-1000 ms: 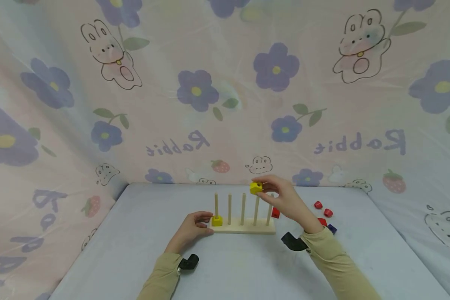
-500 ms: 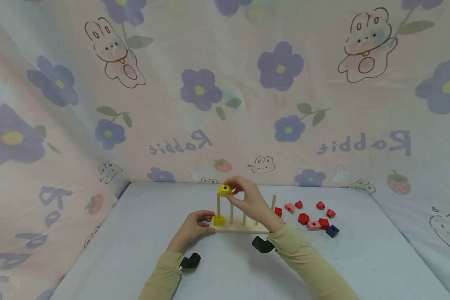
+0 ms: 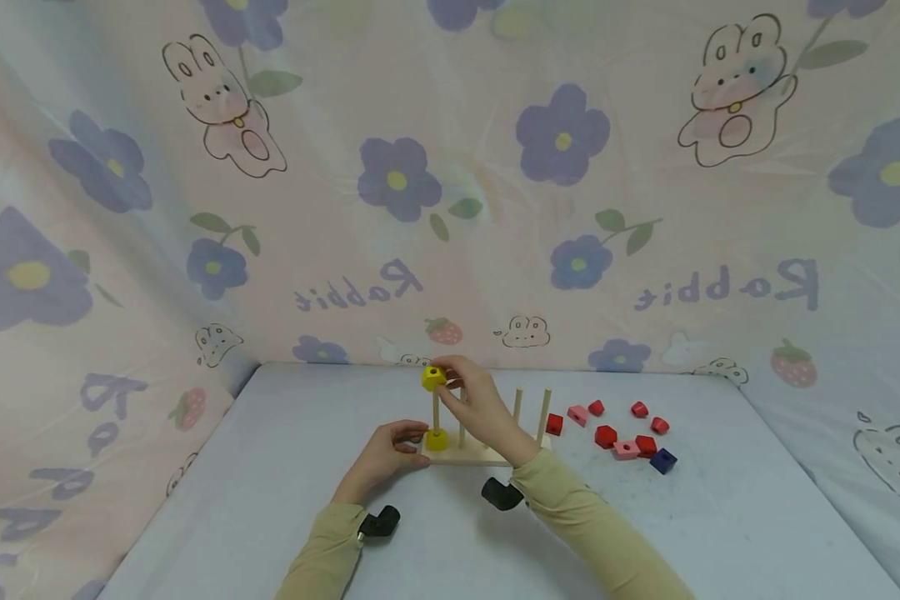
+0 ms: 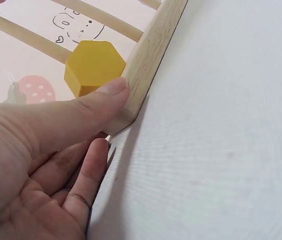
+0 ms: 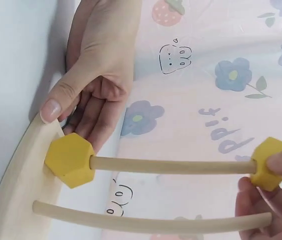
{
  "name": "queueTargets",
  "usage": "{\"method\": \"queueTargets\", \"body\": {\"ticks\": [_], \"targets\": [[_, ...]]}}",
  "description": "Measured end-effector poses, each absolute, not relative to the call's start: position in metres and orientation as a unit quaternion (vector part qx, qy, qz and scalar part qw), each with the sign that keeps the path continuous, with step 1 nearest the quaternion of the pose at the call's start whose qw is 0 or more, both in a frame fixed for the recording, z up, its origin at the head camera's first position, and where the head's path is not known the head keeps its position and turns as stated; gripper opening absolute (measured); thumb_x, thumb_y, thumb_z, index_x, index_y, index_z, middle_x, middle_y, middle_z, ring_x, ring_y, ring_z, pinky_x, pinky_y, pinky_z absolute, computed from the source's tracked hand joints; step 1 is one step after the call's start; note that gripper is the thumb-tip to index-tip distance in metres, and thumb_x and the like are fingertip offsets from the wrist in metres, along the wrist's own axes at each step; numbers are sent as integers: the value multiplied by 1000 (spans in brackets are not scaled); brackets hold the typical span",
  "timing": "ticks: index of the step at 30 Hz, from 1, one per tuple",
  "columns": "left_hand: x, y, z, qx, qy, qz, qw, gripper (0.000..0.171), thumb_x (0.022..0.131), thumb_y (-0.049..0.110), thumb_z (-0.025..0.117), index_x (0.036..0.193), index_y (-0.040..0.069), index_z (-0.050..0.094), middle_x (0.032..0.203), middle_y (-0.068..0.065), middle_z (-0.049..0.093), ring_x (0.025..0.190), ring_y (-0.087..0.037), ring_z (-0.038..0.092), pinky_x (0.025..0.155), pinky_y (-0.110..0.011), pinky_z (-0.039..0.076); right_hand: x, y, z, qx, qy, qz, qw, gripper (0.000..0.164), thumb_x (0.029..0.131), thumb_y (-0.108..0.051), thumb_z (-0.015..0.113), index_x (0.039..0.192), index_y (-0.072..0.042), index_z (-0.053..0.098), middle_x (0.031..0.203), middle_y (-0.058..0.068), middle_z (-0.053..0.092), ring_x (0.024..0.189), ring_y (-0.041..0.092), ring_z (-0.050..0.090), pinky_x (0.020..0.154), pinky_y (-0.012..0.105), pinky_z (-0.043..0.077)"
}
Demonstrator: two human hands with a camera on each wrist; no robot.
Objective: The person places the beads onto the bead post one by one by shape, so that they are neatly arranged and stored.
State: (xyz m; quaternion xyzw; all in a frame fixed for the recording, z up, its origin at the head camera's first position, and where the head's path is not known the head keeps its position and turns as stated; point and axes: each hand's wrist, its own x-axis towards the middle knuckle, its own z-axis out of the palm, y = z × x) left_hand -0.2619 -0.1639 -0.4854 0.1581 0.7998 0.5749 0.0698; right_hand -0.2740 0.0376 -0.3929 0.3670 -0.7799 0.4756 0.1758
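Note:
A wooden peg stand (image 3: 457, 457) with a row of upright pegs stands on the table. My left hand (image 3: 382, 460) holds its left end, the thumb (image 4: 106, 95) pressed on the base's edge beside a yellow bead (image 4: 93, 64). That bead sits at the foot of the leftmost peg (image 5: 170, 165). Up at this peg's tip, my right hand (image 3: 483, 410) pinches a second yellow faceted bead (image 3: 433, 378) between thumb and fingers. In the right wrist view the peg's end meets the hole of the held bead (image 5: 268, 162). My right hand hides parts of the middle pegs.
Right of the stand lie loose beads: several red ones (image 3: 606, 437), pink ones (image 3: 627, 450) and a dark blue cube (image 3: 663, 461). A red bead (image 3: 554, 424) lies close behind the stand's right end. A printed curtain (image 3: 480, 250) hangs behind the table (image 3: 720, 517).
My right hand has carried the yellow bead leftward from above the right-hand pegs to the leftmost peg's tip. The left hand stays at the stand's end.

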Motion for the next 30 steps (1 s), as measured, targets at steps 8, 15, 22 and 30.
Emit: {"method": "queueTargets", "body": {"ticks": [8,15,22,30], "targets": [[-259,-163,-482,148,804,573,62,50,76,-4,77,122,-6,58,117,-21,61,102,-37,58,86,-41,50,-270,34,-402,306,-791,507,154,35,84,4,68,116,0,54,102,8,64,89,18,61,78,34,53],[-271,-166,-503,141,808,569,59,53,74,3,81,123,1,60,119,-16,61,97,-29,62,84,-38,51,-265,33,-418,234,-794,548,120,31,84,2,69,111,-1,56,102,9,65,90,21,63,81,43,52],[-274,-166,-506,133,814,563,61,53,74,7,82,123,5,61,117,-12,62,94,-24,62,83,-34,52,-265,31,-439,214,-776,584,108,47,84,3,69,124,-1,44,107,16,62,93,29,63,84,41,51],[-274,-166,-509,145,809,566,59,53,74,6,82,122,1,60,116,-14,63,96,-25,61,83,-35,52,-262,28,-468,186,-782,588,88,42,84,6,66,121,2,47,106,15,62,99,28,60,88,42,49]]}}
